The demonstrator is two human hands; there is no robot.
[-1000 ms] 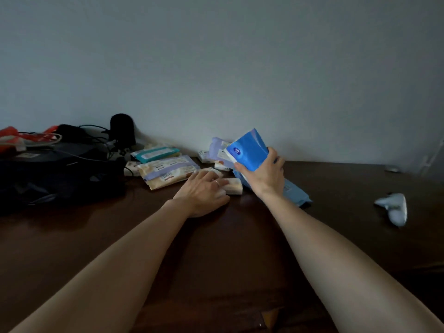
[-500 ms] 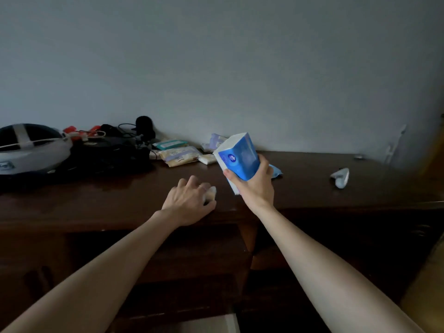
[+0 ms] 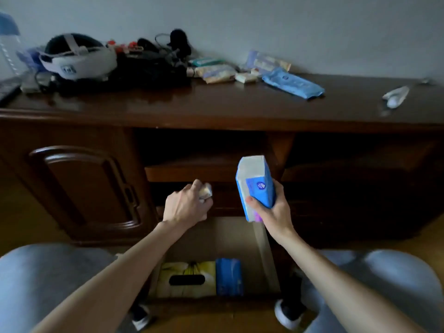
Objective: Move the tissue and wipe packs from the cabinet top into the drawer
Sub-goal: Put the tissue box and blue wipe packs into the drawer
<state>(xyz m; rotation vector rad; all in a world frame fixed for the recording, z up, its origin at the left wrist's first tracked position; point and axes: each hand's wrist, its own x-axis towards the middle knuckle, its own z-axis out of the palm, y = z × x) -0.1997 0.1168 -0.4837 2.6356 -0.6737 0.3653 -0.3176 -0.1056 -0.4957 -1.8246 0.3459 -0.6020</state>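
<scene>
The drawer (image 3: pixel 262 239) stands pulled out toward the person, between the knees, its pale floor bare across the far and middle part; at its near end a yellow tissue box (image 3: pixel 186 278) lies beside a blue pack (image 3: pixel 228 276), the two touching or nearly so. Above the drawer the cabinet shows an open dark recess with a shelf edge, and a closed panelled door (image 3: pixel 84 186) to the left. The counter (image 3: pixel 216 104) has a bare front strip along its edge; further back lie a flat blue wipe pack (image 3: pixel 293 84), several pale small packs (image 3: pixel 217 73) and a lilac pack (image 3: pixel 266 61) near the wall, with a white headset (image 3: pixel 77 60) and dark cables on the left and a white object (image 3: pixel 396 96) on the far right. The right hand (image 3: pixel 271 210) holds a blue-and-white tissue pack (image 3: pixel 255 186) upright above the far end of the drawer, thumb across its front face and fingers (image 3: pixel 280 191) wrapped round the right side. The left hand (image 3: pixel 186 207), back uppermost, has its fingers curled round a small pale pack (image 3: pixel 206 191), only part of which shows; it hovers before the drawer opening. Both forearms extend forward and slightly inward, wrists roughly level.
</scene>
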